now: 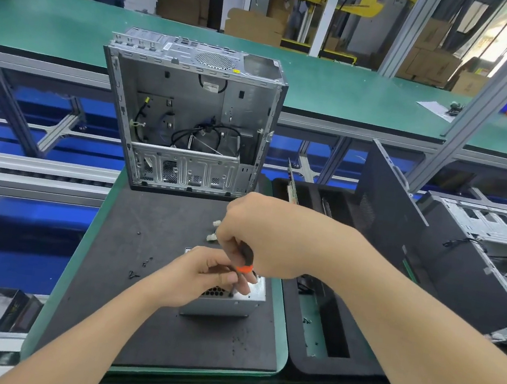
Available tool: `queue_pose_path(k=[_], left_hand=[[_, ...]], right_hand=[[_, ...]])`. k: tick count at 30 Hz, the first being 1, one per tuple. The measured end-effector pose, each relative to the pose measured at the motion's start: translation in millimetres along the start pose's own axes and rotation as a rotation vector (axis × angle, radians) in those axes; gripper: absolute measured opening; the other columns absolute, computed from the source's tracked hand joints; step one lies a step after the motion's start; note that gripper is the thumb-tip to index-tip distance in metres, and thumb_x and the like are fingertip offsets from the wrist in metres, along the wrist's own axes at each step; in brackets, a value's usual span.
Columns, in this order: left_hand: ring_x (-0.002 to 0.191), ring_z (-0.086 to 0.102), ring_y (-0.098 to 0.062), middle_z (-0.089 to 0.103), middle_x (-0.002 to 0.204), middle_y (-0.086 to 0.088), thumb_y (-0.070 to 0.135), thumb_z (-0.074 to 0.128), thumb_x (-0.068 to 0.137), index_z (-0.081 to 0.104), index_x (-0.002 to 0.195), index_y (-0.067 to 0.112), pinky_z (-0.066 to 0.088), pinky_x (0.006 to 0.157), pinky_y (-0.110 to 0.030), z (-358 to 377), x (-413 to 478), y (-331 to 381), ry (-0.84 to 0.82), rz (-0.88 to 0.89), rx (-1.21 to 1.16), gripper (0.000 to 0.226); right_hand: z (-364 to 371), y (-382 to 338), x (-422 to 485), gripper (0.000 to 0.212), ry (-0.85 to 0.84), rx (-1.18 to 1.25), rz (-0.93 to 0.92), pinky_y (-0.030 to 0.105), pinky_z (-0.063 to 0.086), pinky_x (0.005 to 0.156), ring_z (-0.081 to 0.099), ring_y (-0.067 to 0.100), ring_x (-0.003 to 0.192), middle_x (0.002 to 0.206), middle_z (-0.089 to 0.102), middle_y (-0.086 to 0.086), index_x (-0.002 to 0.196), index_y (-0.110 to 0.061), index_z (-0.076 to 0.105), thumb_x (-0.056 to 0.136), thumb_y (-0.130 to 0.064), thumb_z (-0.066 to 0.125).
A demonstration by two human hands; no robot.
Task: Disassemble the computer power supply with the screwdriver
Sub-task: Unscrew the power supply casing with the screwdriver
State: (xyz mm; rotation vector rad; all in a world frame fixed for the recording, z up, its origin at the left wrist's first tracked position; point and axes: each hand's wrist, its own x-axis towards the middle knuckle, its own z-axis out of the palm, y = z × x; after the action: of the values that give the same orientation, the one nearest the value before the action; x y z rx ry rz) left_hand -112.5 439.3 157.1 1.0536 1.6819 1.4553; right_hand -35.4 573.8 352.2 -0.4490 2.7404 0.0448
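Note:
The silver metal power supply [227, 305] sits on the dark foam mat [127, 272] in front of me, its honeycomb vent facing up. My right hand [259, 237] grips the black screwdriver with an orange band [245, 259], held upright with its tip down on the supply's top. My left hand [200, 276] rests on the supply's left part, and its fingers pinch the screwdriver shaft near the tip. Both hands hide most of the supply's top.
An open, emptied computer case [191, 114] stands upright at the mat's far edge. Several small black screws [140, 269] lie loose on the mat. A black side panel [401, 229] leans at right beside another open case [490, 227]. A green conveyor [74, 29] runs behind.

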Motion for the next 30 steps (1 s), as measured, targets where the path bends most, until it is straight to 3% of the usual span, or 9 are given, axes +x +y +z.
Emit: queue_pose_path(k=[3, 5, 8, 10, 13, 19, 24, 28, 30], left_hand=[[0.098, 0.075, -0.026, 0.078, 0.1, -0.01, 0.004, 0.054, 0.103, 0.077, 0.099, 0.027, 0.06, 0.09, -0.047, 2, -1, -1, 0.035, 0.004, 0.029, 0.033], [0.097, 0.073, -0.032, 0.076, 0.097, -0.01, 0.003, 0.054, 0.1, 0.075, 0.096, 0.02, 0.059, 0.09, -0.052, 4, 0, -2, 0.047, 0.016, 0.039, 0.027], [0.096, 0.074, -0.029, 0.076, 0.095, -0.005, 0.004, 0.053, 0.1, 0.074, 0.094, 0.021, 0.061, 0.09, -0.051, 6, 1, -3, 0.067, 0.017, 0.057, 0.027], [0.095, 0.074, -0.025, 0.076, 0.096, -0.006, 0.002, 0.051, 0.101, 0.073, 0.096, 0.021, 0.061, 0.09, -0.049, 5, 1, -4, 0.07, 0.01, 0.077, 0.03], [0.093, 0.074, -0.026, 0.076, 0.095, -0.009, 0.0, 0.052, 0.102, 0.074, 0.098, 0.022, 0.061, 0.088, -0.05, 4, 1, -5, 0.068, 0.025, 0.072, 0.031], [0.094, 0.074, -0.026, 0.078, 0.098, -0.007, 0.01, 0.059, 0.1, 0.076, 0.107, 0.023, 0.06, 0.089, -0.048, 0, 0, -6, 0.053, 0.027, 0.046, 0.022], [0.1, 0.074, -0.022, 0.079, 0.102, -0.001, 0.013, 0.061, 0.099, 0.078, 0.101, 0.035, 0.058, 0.094, -0.033, -1, -2, -5, 0.016, 0.017, 0.074, 0.028], [0.095, 0.074, -0.02, 0.078, 0.099, 0.001, 0.018, 0.063, 0.096, 0.076, 0.089, 0.038, 0.059, 0.091, -0.036, 2, -3, -4, 0.042, 0.062, 0.119, 0.025], [0.095, 0.075, -0.02, 0.078, 0.097, 0.001, 0.019, 0.062, 0.094, 0.075, 0.086, 0.038, 0.06, 0.09, -0.039, 2, -2, -4, 0.058, 0.08, 0.111, 0.024]], right_hand=[[3, 3, -1, 0.019, 0.012, 0.042, -0.009, 0.035, 0.053, 0.073, 0.053, 0.015, 0.091, 0.094, 0.055, -0.006, 0.088, -0.02, 0.066, 0.079, -0.004, 0.063], [4, 3, -2, 0.012, 0.095, 0.064, -0.009, 0.032, 0.048, 0.069, 0.048, 0.012, 0.089, 0.095, 0.05, -0.007, 0.096, -0.022, 0.064, 0.085, -0.023, 0.068], [10, 0, 0, 0.049, 0.321, -0.067, 0.174, 0.032, 0.033, 0.053, 0.048, 0.018, 0.067, 0.08, 0.044, -0.005, 0.078, -0.022, 0.052, 0.086, -0.07, 0.058], [13, -7, 4, 0.065, 0.363, -0.102, 0.366, 0.029, 0.022, 0.049, 0.036, 0.017, 0.054, 0.069, 0.038, -0.002, 0.066, -0.02, 0.038, 0.086, -0.082, 0.045], [17, -8, 9, 0.06, 0.266, 0.05, 0.478, 0.028, 0.025, 0.047, 0.036, 0.017, 0.052, 0.071, 0.037, 0.0, 0.067, -0.02, 0.032, 0.094, -0.07, 0.049], [8, 0, 1, 0.021, 0.159, 0.064, 0.19, 0.029, 0.039, 0.051, 0.053, 0.018, 0.064, 0.076, 0.047, -0.006, 0.082, -0.02, 0.054, 0.09, -0.034, 0.067], [2, 1, -3, 0.015, 0.063, 0.073, -0.006, 0.041, 0.055, 0.078, 0.056, 0.016, 0.095, 0.083, 0.054, -0.013, 0.09, -0.02, 0.067, 0.082, -0.007, 0.064], [5, -1, -1, 0.007, 0.088, 0.055, 0.011, 0.042, 0.057, 0.076, 0.056, 0.015, 0.095, 0.09, 0.052, -0.01, 0.093, -0.023, 0.064, 0.086, -0.026, 0.066], [10, -3, 1, 0.031, 0.195, 0.003, 0.094, 0.038, 0.053, 0.064, 0.057, 0.02, 0.08, 0.084, 0.049, -0.006, 0.083, -0.023, 0.057, 0.089, -0.053, 0.063]])
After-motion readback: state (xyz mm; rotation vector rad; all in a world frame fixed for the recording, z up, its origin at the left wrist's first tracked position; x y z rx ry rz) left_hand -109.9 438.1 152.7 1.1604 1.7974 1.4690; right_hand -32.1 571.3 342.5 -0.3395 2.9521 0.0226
